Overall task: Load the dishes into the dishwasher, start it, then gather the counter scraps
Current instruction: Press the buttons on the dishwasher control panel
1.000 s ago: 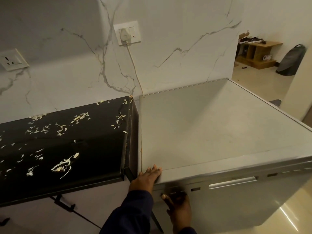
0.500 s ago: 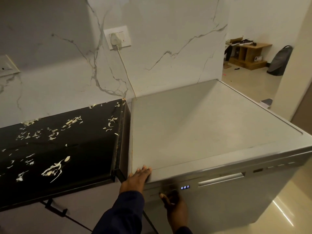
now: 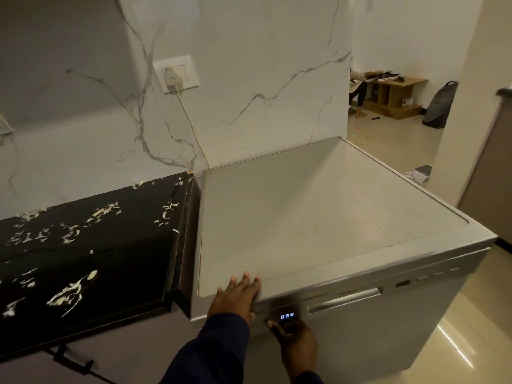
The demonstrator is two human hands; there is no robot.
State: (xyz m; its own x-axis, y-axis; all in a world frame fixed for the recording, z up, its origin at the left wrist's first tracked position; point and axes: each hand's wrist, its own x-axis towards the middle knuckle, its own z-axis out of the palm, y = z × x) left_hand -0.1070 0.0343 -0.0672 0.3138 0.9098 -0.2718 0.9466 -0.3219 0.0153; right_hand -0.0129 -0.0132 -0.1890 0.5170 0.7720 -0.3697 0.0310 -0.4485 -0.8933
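Observation:
The silver dishwasher [image 3: 318, 217] stands with its door closed, to the right of the black counter [image 3: 110, 259]. A blue display [image 3: 287, 316] is lit on its front control strip. My left hand [image 3: 238, 295] rests flat on the front left corner of the dishwasher's top, fingers straight. My right hand [image 3: 297, 345] is against the door front just below the display, with a fingertip touching the control strip to the display's left. Pale vegetable scraps [image 3: 69, 293] lie scattered over the counter.
A white plug and cord [image 3: 173, 79] run from the wall socket down behind the dishwasher. The door handle recess [image 3: 346, 299] is right of the display. Beyond, a doorway opens onto a tiled floor with a wooden shelf [image 3: 393, 98] and a grey bag [image 3: 440, 106].
The blue display on the control strip has lit up. My right hand has stayed at the controls and my left hand on the top; the camera moved back and right.

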